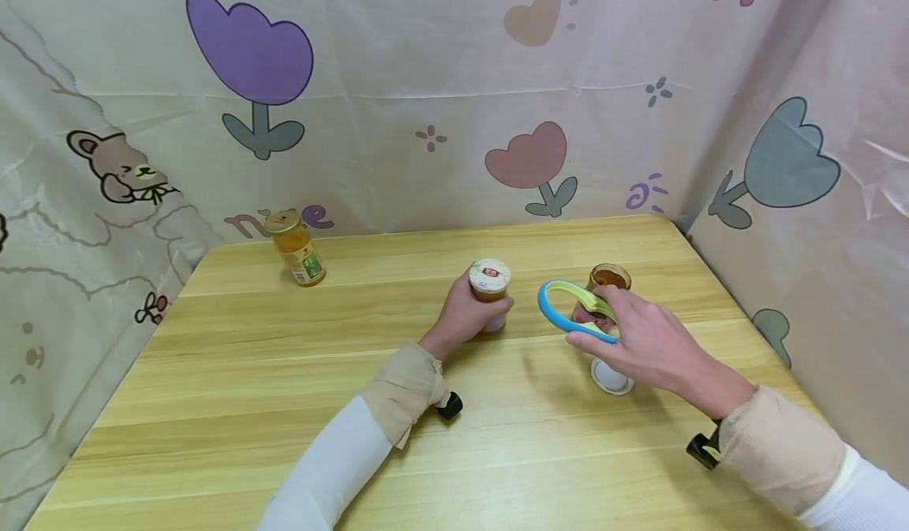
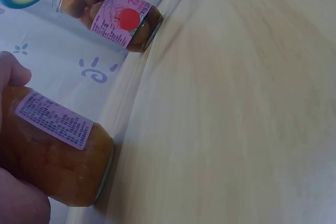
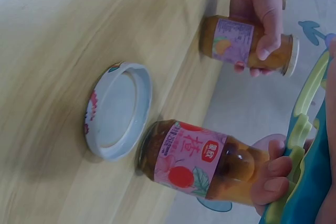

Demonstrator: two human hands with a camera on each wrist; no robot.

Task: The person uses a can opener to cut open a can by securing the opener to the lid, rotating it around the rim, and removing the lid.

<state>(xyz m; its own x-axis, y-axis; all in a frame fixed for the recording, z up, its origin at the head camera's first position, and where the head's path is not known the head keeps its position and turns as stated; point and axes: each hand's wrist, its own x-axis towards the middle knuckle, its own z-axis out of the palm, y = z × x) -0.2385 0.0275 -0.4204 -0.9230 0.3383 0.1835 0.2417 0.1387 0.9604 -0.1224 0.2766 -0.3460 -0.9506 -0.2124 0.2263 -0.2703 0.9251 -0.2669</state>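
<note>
My left hand (image 1: 461,314) grips a glass jar of orange fruit (image 3: 231,40) around its side. That jar stands upright on the table, its white printed lid (image 1: 490,274) on. To its right, my right hand (image 1: 656,345) holds a blue and green jar opener (image 1: 556,319) by its handles, with the rounded loop pointing left toward the gripped jar. Beyond the right hand stands a lidless jar of dark fruit (image 3: 184,156) with a pink label, partly hidden by hand and opener in the head view. A loose white lid (image 3: 118,111) lies inside-up beside it.
Another closed jar (image 1: 300,256) with yellow contents and a gold lid stands at the back left of the wooden table (image 1: 284,373). Patterned cloth (image 1: 398,57) hangs right behind the table's back edge and along both sides.
</note>
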